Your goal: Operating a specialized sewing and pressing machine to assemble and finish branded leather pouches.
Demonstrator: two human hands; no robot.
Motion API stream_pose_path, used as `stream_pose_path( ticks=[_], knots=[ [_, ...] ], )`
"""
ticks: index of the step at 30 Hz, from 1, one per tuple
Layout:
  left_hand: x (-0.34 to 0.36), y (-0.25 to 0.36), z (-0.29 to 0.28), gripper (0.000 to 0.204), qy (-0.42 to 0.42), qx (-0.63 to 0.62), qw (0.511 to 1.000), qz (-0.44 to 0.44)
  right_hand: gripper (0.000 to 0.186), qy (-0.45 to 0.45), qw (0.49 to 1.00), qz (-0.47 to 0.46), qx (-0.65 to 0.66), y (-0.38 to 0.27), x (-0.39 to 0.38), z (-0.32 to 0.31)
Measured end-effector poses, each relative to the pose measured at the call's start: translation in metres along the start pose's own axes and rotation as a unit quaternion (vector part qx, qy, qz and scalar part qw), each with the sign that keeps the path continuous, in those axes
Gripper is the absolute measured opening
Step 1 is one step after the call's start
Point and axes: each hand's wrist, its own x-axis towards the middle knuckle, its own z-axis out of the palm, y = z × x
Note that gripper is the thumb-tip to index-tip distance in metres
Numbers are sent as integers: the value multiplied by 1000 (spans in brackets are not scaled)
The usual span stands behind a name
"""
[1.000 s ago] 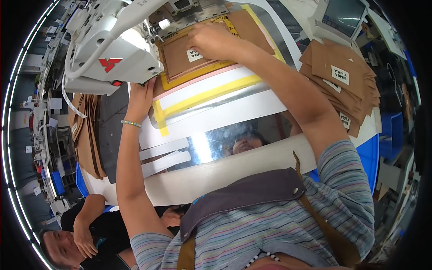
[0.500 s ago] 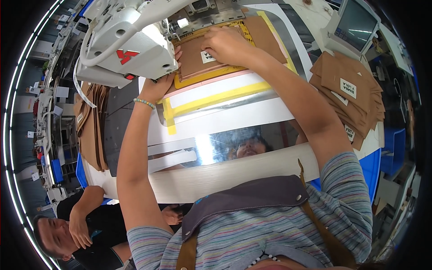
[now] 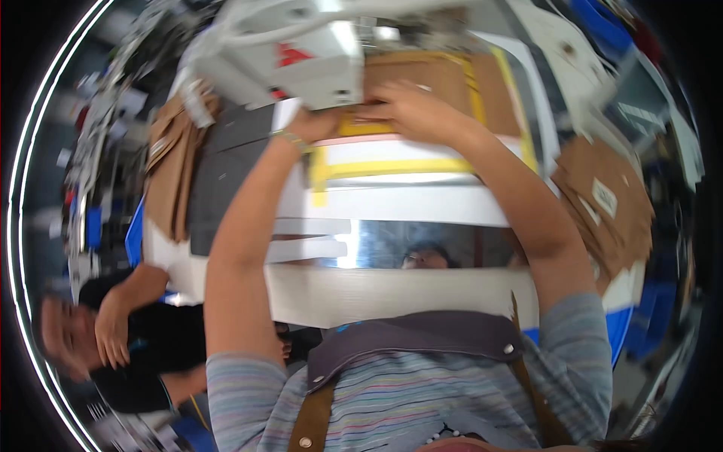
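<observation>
A brown fabric-like piece (image 3: 444,75) lies inside a yellow-edged frame (image 3: 476,98) at the white machine head (image 3: 320,71), which looks like a sewing machine. My right hand (image 3: 414,113) rests on the frame's near left part, palm down, fingers stretched leftward and smeared by motion. Close beside it, my left hand (image 3: 320,124) reaches to the frame's left corner, under the machine head. Its fingers are blurred and partly hidden, so what they touch cannot be made out.
Brown pieces with pale labels are stacked at the right (image 3: 621,203); more brown pieces hang over the left side (image 3: 169,173). A monitor (image 3: 640,105) stands at the far right. A shiny metal plate (image 3: 376,245) lies nearer me. Another person (image 3: 135,339) sits at the lower left.
The whole view has shifted and blurred. My right hand has moved left and nearer across the brown piece, close to my left hand. The left hand has drawn back toward the frame's near left corner.
</observation>
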Motion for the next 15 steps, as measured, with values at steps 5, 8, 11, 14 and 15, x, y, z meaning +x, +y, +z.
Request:
stream_pose_path(
  ticks=[5, 8, 11, 14, 15],
  knots=[
    [-5, 20, 3, 52, 147, -184, 967, -97, 51, -24, 999, 36, -15, -4, 14, -13],
    [1, 23, -1, 66, 214, -217, 952, -13, 47, 3, 999, -15, -29, -4, 21, -12],
    [1, 21, 6, 83, 230, -212, 950, 24, 48, -4, 999, 0, 42, -5, 18, -6],
    [3, 21, 14, 71, 246, -234, 941, -10, 49, -22, 997, 24, 72, -3, 14, -5],
    [4, 21, 14, 72, 259, -173, 950, -24, 49, -17, 996, 18, 81, -1, 14, -5]
  ],
)
